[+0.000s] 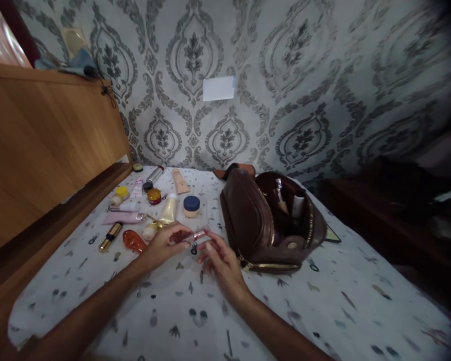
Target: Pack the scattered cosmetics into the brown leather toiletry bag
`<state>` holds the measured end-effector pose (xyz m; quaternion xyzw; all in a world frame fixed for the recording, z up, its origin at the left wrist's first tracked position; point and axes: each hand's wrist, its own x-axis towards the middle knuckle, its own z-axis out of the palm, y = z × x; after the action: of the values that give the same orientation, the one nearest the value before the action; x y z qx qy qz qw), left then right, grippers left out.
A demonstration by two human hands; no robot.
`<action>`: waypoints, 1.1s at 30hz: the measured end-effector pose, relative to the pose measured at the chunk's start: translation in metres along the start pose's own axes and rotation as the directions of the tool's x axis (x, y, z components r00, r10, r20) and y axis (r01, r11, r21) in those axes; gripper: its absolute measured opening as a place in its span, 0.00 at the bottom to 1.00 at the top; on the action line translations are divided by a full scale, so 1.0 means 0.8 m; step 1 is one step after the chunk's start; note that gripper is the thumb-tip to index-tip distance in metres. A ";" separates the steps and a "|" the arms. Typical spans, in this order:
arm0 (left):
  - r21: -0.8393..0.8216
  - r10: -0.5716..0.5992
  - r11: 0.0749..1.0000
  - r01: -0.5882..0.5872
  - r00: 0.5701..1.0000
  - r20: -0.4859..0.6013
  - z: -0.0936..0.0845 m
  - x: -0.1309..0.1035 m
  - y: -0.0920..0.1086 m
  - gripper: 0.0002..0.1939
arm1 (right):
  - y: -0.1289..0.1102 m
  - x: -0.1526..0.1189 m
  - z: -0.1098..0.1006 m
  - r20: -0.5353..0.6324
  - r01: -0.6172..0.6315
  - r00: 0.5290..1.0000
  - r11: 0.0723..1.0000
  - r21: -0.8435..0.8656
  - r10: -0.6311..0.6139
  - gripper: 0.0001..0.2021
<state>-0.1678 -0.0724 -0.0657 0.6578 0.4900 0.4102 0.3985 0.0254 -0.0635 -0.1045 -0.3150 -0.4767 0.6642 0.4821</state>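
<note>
A small clear tube with pinkish-red marking (pixel 200 234) is held up between my two hands, just above the patterned sheet. The fingers of my left hand (pixel 167 244) pinch its left end. At the other end, the thumb and fingers of my right hand (pixel 222 261) are closed on it. Beyond my left hand lie a cream-gold tube (pixel 169 208) and a jar with a navy lid (pixel 191 206). An orange translucent item (pixel 134 241) lies by my left wrist. To the right of my right hand stands a brown cosmetic bag (pixel 248 215), unzipped, with bottles inside.
More cosmetics spread to the left: a pink tube (pixel 124 217), a black-and-gold lipstick tube (pixel 110 236), an amber jar (pixel 154 196), a peach tube (pixel 180 181). A wooden panel (pixel 52 135) borders the left side. The papered wall (pixel 244 130) rises behind.
</note>
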 end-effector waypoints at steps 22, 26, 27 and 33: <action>0.169 0.121 0.979 -0.111 0.991 -0.053 0.003 -0.009 0.003 0.10 | -0.009 -0.002 0.005 -0.015 -0.062 0.998 0.998 0.033 0.062 0.24; 0.182 0.104 0.979 -0.095 0.994 -0.042 0.003 -0.008 0.001 0.11 | -0.008 -0.002 0.004 -0.017 -0.055 0.998 0.998 0.026 0.055 0.24; 0.189 0.100 0.978 -0.091 0.994 -0.038 0.004 -0.009 0.001 0.11 | -0.008 -0.002 0.004 -0.016 -0.054 0.998 0.998 0.025 0.055 0.24; 0.265 0.101 0.960 -0.090 0.994 -0.028 0.010 -0.014 -0.014 0.11 | -0.009 -0.007 0.005 0.022 -0.030 0.999 0.998 0.048 0.029 0.22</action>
<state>-0.1662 -0.0822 -0.0805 0.7193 0.5160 0.3736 0.2769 0.0262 -0.0696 -0.0966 -0.3030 -0.4610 0.6858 0.4747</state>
